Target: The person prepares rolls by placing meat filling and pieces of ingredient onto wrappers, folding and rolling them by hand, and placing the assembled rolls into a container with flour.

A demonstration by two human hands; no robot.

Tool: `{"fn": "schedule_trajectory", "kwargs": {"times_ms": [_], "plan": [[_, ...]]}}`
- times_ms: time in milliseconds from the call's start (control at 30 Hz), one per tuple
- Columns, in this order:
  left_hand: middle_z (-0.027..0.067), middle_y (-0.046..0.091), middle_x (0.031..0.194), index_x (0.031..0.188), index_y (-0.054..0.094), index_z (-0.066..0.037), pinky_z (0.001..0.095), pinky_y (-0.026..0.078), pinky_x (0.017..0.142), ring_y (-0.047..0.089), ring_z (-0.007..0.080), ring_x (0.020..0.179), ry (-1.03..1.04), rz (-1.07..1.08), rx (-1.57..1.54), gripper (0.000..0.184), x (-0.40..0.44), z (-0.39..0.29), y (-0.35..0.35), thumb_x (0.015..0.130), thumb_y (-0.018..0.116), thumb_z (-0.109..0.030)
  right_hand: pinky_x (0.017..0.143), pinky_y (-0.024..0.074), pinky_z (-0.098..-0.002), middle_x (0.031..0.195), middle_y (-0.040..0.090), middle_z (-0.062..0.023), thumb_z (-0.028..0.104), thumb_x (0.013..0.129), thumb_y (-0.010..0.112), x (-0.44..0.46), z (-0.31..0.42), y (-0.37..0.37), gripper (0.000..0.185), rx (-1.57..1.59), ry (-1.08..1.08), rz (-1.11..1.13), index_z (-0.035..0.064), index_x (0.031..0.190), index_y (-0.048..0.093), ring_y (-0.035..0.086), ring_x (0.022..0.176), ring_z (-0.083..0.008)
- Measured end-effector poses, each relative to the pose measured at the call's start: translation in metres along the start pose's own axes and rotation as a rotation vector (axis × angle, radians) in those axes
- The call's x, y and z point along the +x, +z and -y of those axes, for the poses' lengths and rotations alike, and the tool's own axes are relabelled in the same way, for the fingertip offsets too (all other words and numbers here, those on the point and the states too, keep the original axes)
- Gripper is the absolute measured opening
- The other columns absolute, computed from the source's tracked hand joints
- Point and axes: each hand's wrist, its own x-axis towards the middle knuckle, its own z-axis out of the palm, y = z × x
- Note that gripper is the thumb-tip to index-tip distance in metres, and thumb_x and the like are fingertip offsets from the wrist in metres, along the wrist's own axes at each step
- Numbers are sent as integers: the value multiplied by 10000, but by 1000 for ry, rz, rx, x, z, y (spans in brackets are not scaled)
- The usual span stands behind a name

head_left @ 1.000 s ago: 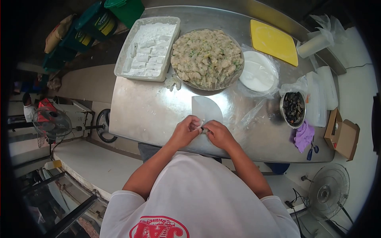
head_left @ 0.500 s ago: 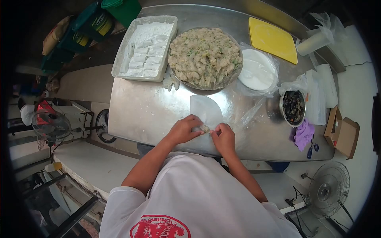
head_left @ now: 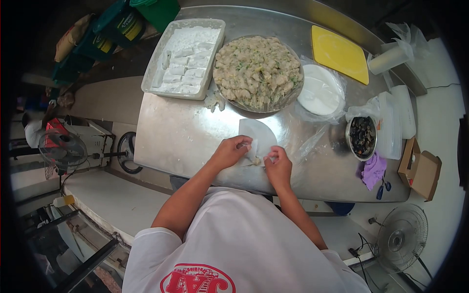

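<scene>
A thin, whitish, quarter-round wrapper (head_left: 261, 133) lies on the steel table in front of me, with a small lump of filling (head_left: 256, 160) near its lower end. My left hand (head_left: 232, 151) pinches the wrapper's left edge. On the other side, my right hand (head_left: 278, 166) has its fingers closed on the right edge, beside the lump. Beyond my hands stands a large bowl heaped with pale filling flecked with green (head_left: 259, 73). To its left, a white tub (head_left: 146, 84) holds rows of white-dusted rolls. Round white wrappers (head_left: 320, 92) lie in plastic to the right.
A yellow board (head_left: 340, 53) lies at the back right. A bowl of dark pieces (head_left: 362, 136), a purple cloth (head_left: 374, 171) and an open cardboard box (head_left: 421, 168) are at the right. Another person (head_left: 34, 131) is at the far left, behind a fan.
My hands have moved apart from their pinch at the lump and now hold the wrapper's two sides. A fold shows over the filling. The person at the far left has shifted.
</scene>
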Motion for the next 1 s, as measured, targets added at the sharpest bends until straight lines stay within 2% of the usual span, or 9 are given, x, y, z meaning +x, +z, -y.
{"fn": "schedule_trajectory", "kwargs": {"times_ms": [67, 200, 300, 400, 500, 567, 700, 767, 1000], "plan": [[106, 761, 1038, 1239, 711, -32, 324, 563, 806, 668, 173, 813, -26, -32, -128, 334, 3, 7, 4, 937, 725, -174, 776, 543, -348, 1026, 608, -133, 74, 806, 783, -6, 7, 0, 482, -96, -270, -342, 27, 1251, 604, 627, 885, -220], [110, 757, 1070, 1245, 706, -28, 320, 561, 816, 667, 171, 821, -23, -39, -74, 326, -2, 2, 5, 950, 708, -166, 768, 535, -351, 902, 601, -112, 72, 811, 769, 0, -1, -5, 364, -438, -348, -417, 40, 1153, 650, 612, 950, -214], [97, 746, 1086, 1239, 709, -25, 308, 557, 809, 651, 150, 806, 17, -61, -76, 315, -4, 4, 8, 959, 702, -170, 736, 536, -360, 937, 633, -143, 86, 826, 770, 1, 3, -7, 259, -429, -447, -228, 35, 1060, 673, 643, 907, -248], [81, 731, 1025, 1250, 696, -29, 295, 552, 788, 638, 132, 794, -113, -23, -291, 319, -2, 2, 9, 965, 699, -172, 696, 540, -365, 961, 673, -162, 82, 847, 762, -4, 20, -1, 227, 68, -62, -33, 27, 1049, 673, 674, 844, -259], [50, 705, 911, 1263, 675, -27, 296, 540, 739, 626, 124, 757, -222, -6, -544, 348, 7, 1, 11, 959, 713, -192, 714, 557, -415, 973, 709, -153, 78, 874, 733, -6, 26, 5, 191, 49, -332, -40, 9, 1037, 660, 698, 831, -320], [58, 682, 827, 1265, 659, -14, 307, 526, 691, 623, 139, 721, -80, 18, -283, 382, 11, 10, 12, 939, 729, -200, 742, 567, -413, 999, 707, -157, 54, 886, 701, -4, 24, 9, 149, -45, -712, 3, 8, 1025, 674, 693, 842, -329], [83, 669, 789, 1288, 644, -14, 322, 520, 652, 630, 160, 690, -15, -34, -67, 423, 16, 15, 10, 916, 744, -189, 776, 578, -381, 1039, 707, -151, 37, 861, 720, -1, 16, -12, 196, 152, -589, 86, 5, 1052, 689, 689, 874, -300], [120, 662, 807, 1347, 600, -30, 344, 533, 648, 645, 196, 682, -56, -54, -120, 485, 15, 9, 11, 903, 743, -161, 895, 563, -433, 1099, 710, -150, 24, 802, 747, 9, 6, -19, 205, -140, -885, 27, 6, 1001, 702, 670, 1001, -347], [161, 652, 976, 1415, 526, -16, 381, 560, 695, 669, 240, 737, -18, -45, -29, 542, 12, -3, 4, 921, 714, -133, 935, 557, -420, 1139, 703, -138, 5, 809, 722, 20, 3, -9, 207, -289, -1095, 132, 20, 1014, 708, 655, 1060, -335]]}}
